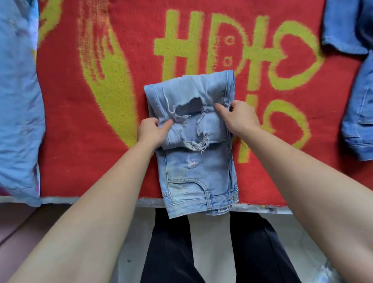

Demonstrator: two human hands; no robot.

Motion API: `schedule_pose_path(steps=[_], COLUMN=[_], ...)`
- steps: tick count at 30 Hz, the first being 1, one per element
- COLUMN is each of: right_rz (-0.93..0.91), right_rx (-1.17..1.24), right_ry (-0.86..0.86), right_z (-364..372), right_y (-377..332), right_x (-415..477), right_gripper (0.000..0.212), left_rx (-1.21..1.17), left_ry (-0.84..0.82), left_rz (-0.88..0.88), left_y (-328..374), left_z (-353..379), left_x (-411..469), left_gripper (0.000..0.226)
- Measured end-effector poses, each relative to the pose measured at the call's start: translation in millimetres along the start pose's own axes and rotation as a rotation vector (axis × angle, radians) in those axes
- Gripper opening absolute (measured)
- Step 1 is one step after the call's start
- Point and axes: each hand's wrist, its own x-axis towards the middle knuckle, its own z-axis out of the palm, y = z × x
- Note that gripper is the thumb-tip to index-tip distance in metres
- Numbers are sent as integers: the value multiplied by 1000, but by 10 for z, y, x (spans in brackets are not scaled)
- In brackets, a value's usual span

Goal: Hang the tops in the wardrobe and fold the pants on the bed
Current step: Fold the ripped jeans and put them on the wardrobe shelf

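Both hands, left hand (151,130) and right hand (239,117), pinch folded ripped jeans (195,162) at the bed (84,146) near edge; fingers clamped on denim

Bright, even, nearly shadowless light; slightly soft focus, wide-angle bowing toward the edges

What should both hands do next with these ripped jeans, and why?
Probably roll the gripped fold toward the body, over the waist half. The left hand and right hand pinch the sides of the folded leg section of the jeans, while the waistband lies uncovered, overhanging the edge of the red blanket.
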Motion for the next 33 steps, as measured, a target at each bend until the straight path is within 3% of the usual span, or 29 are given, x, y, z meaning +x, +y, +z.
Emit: schedule_pose_path(steps=[2,3,5,7,8,10,13,15,18,20,22,24,27,29,31,33], right_rz=[-67,-157,-387,-536,-526,-366,-176,-163,-183,-119,14,81,77,62,6,-69], right_rx=[-44,-75,-217,-351,-421,-526,-505,-372,-53,168,397,601,675,658,690,732], right_ry=[120,219,383,416,361,142,-138,-137,38,13,-105,-261,-385,-359,-299,-206], right_z=[50,68,102,155,182,197,165,107,-10,-114,-211,-297,-407,-536,-738,-994], right_y=[-22,-48,-60,22,79,135,46,-4,74,80,18,-74,-229,-299,-354,-432], right_x=[-44,-68,-106,-84,-52,68,290,293,289,331,375,404,416,433,482,529], right_gripper=[41,52,67,69,70,72,72,73,86,99,110,94,36,32,32,29], left_rx=[105,175,400,647,750,874,904,826,508,106,-257,-504,-690,-678,-722,-754], left_ry=[69,177,379,308,200,-1,-133,-137,32,123,118,64,-73,-120,-152,-144], left_rz=[-18,27,295,588,638,559,491,515,535,340,3,-203,-221,-186,-82,30], left_y=[31,63,91,50,32,37,160,154,95,178,330,469,552,678,894,1168], left_z=[10,12,1,-14,-26,-19,-28,-88,-102,-78,-60,-141,-274,-390,-525,-689], left_x=[-70,-111,-155,-96,-31,115,228,197,113,92,156,214,312,291,267,241], left_gripper=[40,46,62,74,78,76,73,75,82,87,94,93,62,62,40,33])
